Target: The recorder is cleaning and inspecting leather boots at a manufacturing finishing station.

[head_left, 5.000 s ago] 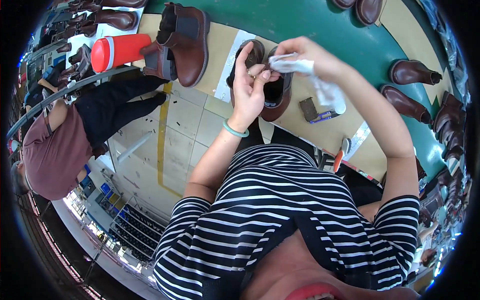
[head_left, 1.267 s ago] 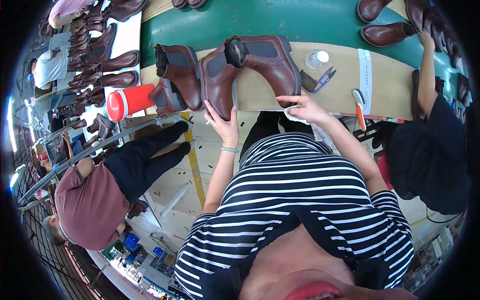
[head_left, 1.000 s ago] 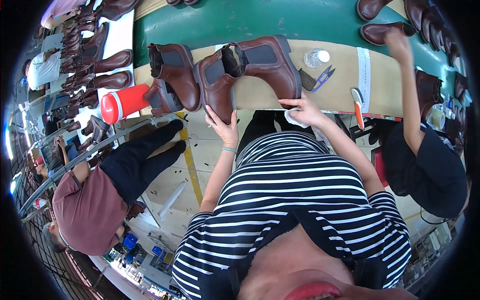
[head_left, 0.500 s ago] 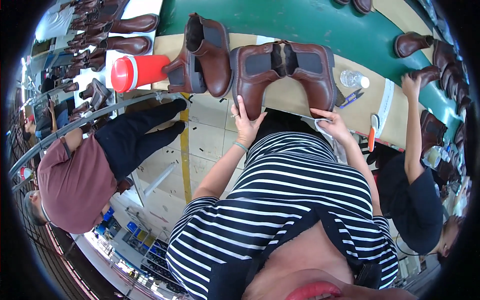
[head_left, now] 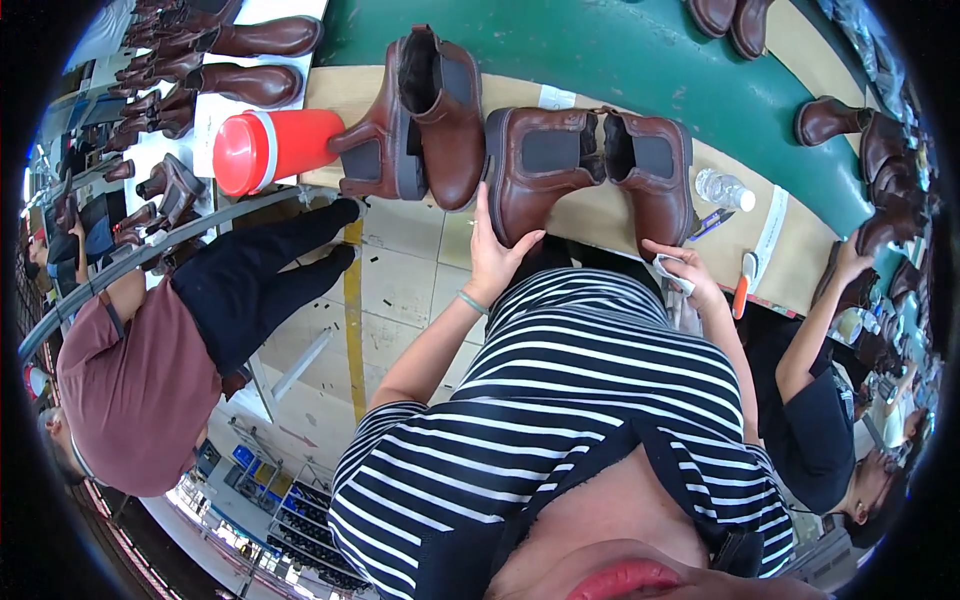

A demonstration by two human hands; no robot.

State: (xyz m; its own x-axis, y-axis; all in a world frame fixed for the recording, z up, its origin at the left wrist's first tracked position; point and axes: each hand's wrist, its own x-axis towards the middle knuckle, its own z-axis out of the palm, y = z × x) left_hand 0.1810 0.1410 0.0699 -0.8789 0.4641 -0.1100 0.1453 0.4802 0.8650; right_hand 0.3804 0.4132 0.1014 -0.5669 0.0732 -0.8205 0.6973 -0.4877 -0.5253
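Observation:
Two brown leather ankle boots with dark elastic side panels lie on the bench in front of me, their tops facing each other. My left hand (head_left: 494,255) has the toe of the left boot (head_left: 530,195) between its thumb and fingers. At the toe of the right boot (head_left: 655,190), the fingertips of my right hand (head_left: 695,275) touch the leather. A white cloth (head_left: 675,272) is bunched in that hand. Just left of this pair are two more boots, one standing (head_left: 450,130) and one on its side (head_left: 385,150).
A red jug (head_left: 300,145) stands at the bench's left end. To the right are a clear plastic bottle (head_left: 722,190), a pen (head_left: 710,222) and an orange-handled tool (head_left: 742,285). A green surface (head_left: 600,50) runs behind. A co-worker (head_left: 820,410) handles boots at right; another person (head_left: 140,390) bends at left.
The pair of boots and both my hands sit slightly lower and further right in view. The co-worker's hand on the right has come nearer with a boot.

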